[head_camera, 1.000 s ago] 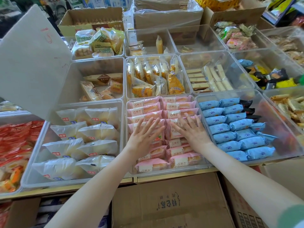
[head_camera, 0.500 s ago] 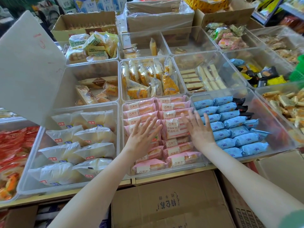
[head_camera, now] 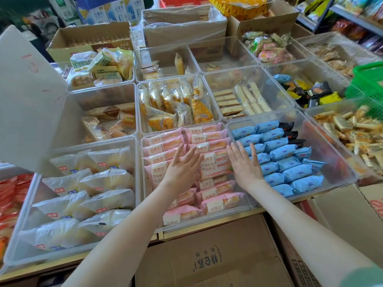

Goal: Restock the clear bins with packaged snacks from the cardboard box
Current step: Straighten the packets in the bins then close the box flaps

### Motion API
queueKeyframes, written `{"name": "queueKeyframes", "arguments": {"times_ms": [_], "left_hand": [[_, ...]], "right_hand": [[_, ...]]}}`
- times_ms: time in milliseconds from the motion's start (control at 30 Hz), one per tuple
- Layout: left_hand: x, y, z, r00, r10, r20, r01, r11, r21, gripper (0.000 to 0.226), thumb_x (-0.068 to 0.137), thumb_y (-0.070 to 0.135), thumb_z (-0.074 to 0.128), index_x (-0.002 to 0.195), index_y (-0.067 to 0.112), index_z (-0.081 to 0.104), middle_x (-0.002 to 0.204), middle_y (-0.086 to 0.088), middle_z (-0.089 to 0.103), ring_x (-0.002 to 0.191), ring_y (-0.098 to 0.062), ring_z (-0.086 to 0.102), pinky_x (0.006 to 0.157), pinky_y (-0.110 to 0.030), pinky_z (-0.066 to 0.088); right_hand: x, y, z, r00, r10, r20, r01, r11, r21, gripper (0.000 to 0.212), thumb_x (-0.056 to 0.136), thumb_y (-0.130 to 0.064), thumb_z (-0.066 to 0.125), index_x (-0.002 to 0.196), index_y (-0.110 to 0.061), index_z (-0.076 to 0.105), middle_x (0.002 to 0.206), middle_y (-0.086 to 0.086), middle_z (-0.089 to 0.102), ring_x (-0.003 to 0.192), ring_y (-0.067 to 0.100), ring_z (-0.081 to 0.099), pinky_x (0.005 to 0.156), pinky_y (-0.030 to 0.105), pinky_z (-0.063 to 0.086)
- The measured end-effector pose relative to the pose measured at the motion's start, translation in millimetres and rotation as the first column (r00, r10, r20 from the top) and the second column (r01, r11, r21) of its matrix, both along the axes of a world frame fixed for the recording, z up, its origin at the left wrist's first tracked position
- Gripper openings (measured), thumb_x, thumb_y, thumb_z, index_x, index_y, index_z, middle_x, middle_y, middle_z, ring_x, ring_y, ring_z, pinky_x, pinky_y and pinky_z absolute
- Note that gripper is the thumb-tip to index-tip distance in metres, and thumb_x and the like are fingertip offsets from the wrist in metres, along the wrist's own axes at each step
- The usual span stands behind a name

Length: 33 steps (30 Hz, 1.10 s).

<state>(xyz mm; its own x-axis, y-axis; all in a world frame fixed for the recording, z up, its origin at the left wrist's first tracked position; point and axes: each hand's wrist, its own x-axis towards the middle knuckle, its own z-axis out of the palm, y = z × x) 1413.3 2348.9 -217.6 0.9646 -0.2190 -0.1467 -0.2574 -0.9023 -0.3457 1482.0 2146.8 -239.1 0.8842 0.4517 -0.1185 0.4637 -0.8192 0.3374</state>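
Where clear bins (head_camera: pixel 331 156) fill the counter (head_camera: pixel 182 233), boxes (head_camera: pixel 207 257) surround.

A shop: clear bins (head_camera: pixel 323 184) of packaged snacks (stocked shelves (head_camera: pixel 352 19) behind).

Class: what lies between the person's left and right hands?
In the head view, one flat pink-and-white wrapped snack packet lies between the left hand and right hand, atop the pink rows in the clear plastic bin.
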Motion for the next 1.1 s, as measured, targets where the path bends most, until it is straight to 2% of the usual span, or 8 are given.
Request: {"name": "queueKeyframes", "arguments": {"times_ms": [167,333,600,700,800,933,1000,1100], "left_hand": [[0,3,3,1.0,0.006,0.017,-0.005,0.999,-0.042,0.063,0.102,0.045,0.023,0.153,0.015,0.0,0.161,-0.003,0.001,0.142,-0.021,-0.021,0.102,-0.051,-0.035],[8,6,12,0.996,0.08,0.032,-0.078,0.995,-0.065,0.065,0.101,0.048,0.022,0.153,0.017,-0.002,0.16,-0.005,-0.004,0.14,-0.021,-0.024,0.103,-0.053,-0.032],[0,-19,44,0.957,0.282,0.06,-0.257,0.93,-0.264,0.065,0.099,0.05,0.024,0.153,0.02,0.003,0.16,-0.007,-0.003,0.145,-0.025,-0.018,0.106,-0.057,-0.027],[-6,-33,58,0.95,0.309,0.046,-0.28,0.908,-0.312,0.066,0.099,0.052,0.026,0.153,0.021,0.005,0.161,-0.008,-0.002,0.146,-0.025,-0.016,0.101,-0.054,-0.033],[-12,-51,75,0.957,0.283,0.062,-0.246,0.908,-0.339,0.065,0.099,0.051,0.027,0.153,0.02,0.009,0.161,-0.007,0.001,0.147,-0.026,-0.011,0.096,-0.051,-0.036],[-22,-88,96,0.972,0.22,0.084,-0.171,0.905,-0.39,0.062,0.1,0.042,0.032,0.153,0.019,0.01,0.161,-0.006,0.001,0.147,-0.025,-0.011,0.097,-0.054,-0.033],[-31,-111,104,0.977,0.186,0.1,-0.124,0.887,-0.445,0.06,0.099,0.041,0.034,0.151,0.019,0.014,0.16,-0.005,0.008,0.148,-0.023,-0.006,0.103,-0.055,-0.027],[-47,-148,115,0.986,0.115,0.121,-0.04,0.866,-0.499,0.06,0.098,0.045,0.037,0.149,0.02,0.02,0.155,-0.003,0.022,0.146,-0.022,0.01,0.113,-0.056,-0.011]], "right_hand": [[0,-3,1,0.995,-0.02,-0.097,0.036,0.985,0.167,0.092,0.091,-0.024,0.046,0.143,-0.016,-0.03,0.157,0.002,-0.022,0.144,0.022,-0.022,0.094,0.046,-0.039],[5,-4,13,0.976,0.059,-0.211,0.002,0.961,0.276,0.103,0.087,-0.034,0.052,0.138,-0.024,-0.036,0.154,-0.001,-0.03,0.141,0.018,-0.03,0.108,0.046,-0.027],[-4,7,48,0.967,0.058,-0.249,0.055,0.903,0.426,0.089,0.092,-0.035,0.05,0.149,-0.027,-0.018,0.159,-0.001,-0.017,0.146,0.017,-0.014,0.116,0.048,-0.009],[-16,0,66,0.976,0.043,-0.215,0.057,0.898,0.437,0.085,0.093,-0.034,0.051,0.15,-0.027,-0.011,0.159,-0.001,-0.01,0.146,0.018,-0.007,0.116,0.046,-0.006],[-33,-15,85,0.983,0.002,-0.184,0.079,0.897,0.435,0.077,0.093,-0.036,0.05,0.152,-0.025,0.002,0.159,0.002,-0.002,0.146,0.019,-0.001,0.116,0.043,-0.003],[-60,-45,116,0.979,-0.062,-0.193,0.141,0.891,0.432,0.066,0.095,-0.037,0.048,0.151,-0.021,0.016,0.158,0.003,0.005,0.145,0.022,0.005,0.116,0.042,0.004],[-72,-62,134,0.98,-0.086,-0.178,0.157,0.885,0.439,0.062,0.096,-0.036,0.047,0.15,-0.02,0.021,0.158,0.003,0.01,0.144,0.022,0.01,0.115,0.042,0.01],[-91,-93,160,0.981,-0.121,-0.152,0.179,0.866,0.468,0.054,0.097,-0.034,0.047,0.146,-0.02,0.031,0.154,0.003,0.024,0.141,0.022,0.02,0.112,0.039,0.015]]}}
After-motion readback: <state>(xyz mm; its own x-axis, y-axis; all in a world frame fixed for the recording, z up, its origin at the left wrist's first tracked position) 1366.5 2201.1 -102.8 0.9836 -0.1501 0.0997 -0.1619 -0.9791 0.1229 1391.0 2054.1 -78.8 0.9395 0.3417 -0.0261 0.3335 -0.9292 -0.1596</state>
